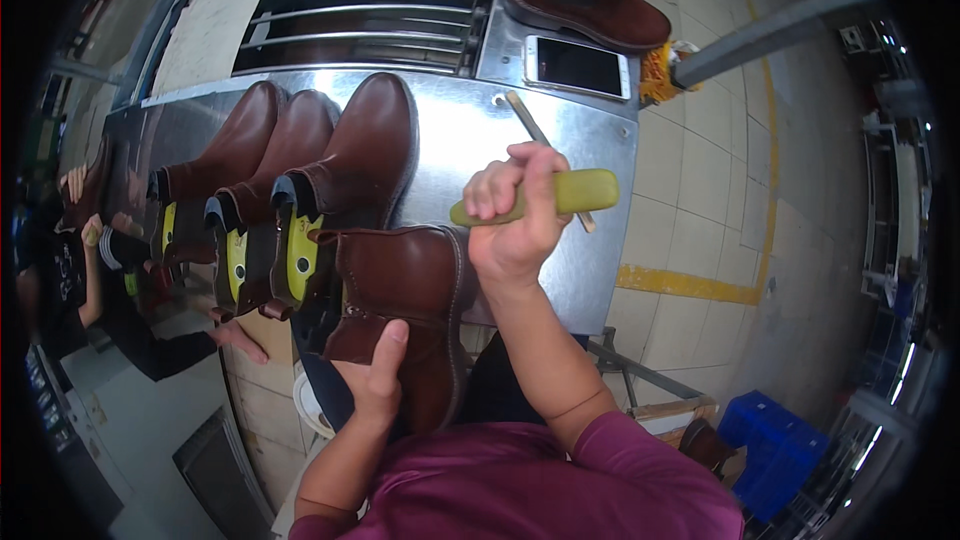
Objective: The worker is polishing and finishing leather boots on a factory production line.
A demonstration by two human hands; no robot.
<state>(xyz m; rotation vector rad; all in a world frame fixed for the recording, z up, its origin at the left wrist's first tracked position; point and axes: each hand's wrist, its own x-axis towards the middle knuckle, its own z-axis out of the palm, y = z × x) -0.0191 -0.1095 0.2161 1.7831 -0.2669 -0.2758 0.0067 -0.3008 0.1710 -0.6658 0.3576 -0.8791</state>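
Note:
A brown leather ankle boot [400,270] lies on its side at the near edge of the metal table. My left hand [372,375] grips it by the shaft, thumb on the outside of the leather and fingers hidden inside or behind. Above the table, to the right of the boot, my right hand [515,215] is closed round a yellow-green bar with rounded ends [592,190]. A thin stick [525,118] with a dark middle lies partly behind that hand. Left of the held boot stand three similar brown boots [368,145], with yellow and black pieces showing at their openings.
A white phone [577,67] rests at the table's far right, near more brown boots [590,0]. Metal bars [370,10] span an opening at the back. On the left, another person's hands [75,183] hold a boot. A blue crate [775,450] stands low at right.

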